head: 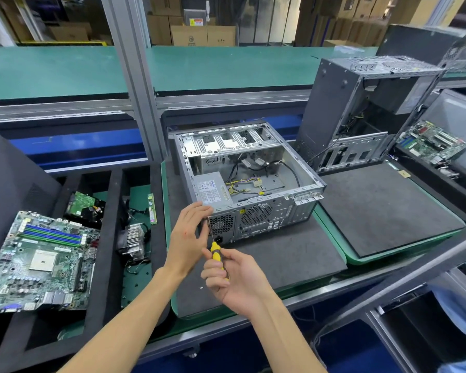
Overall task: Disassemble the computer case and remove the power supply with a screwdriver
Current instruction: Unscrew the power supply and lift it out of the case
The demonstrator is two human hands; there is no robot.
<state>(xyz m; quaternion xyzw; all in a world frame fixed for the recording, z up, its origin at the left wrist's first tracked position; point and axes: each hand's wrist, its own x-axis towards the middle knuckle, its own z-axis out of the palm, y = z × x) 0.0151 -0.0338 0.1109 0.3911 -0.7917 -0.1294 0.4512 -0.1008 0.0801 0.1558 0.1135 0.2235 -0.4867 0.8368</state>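
The right hand grips a yellow-handled screwdriver, tip at the open computer case's rear corner. The left hand rests open-fingered beside the grey power supply

— What lies beyond the counter?
— A green conveyor belt, crossed by an aluminium upright.
— And further back?
— Stacked cardboard boxes in a dim storage area; brighter light falls on the belt.
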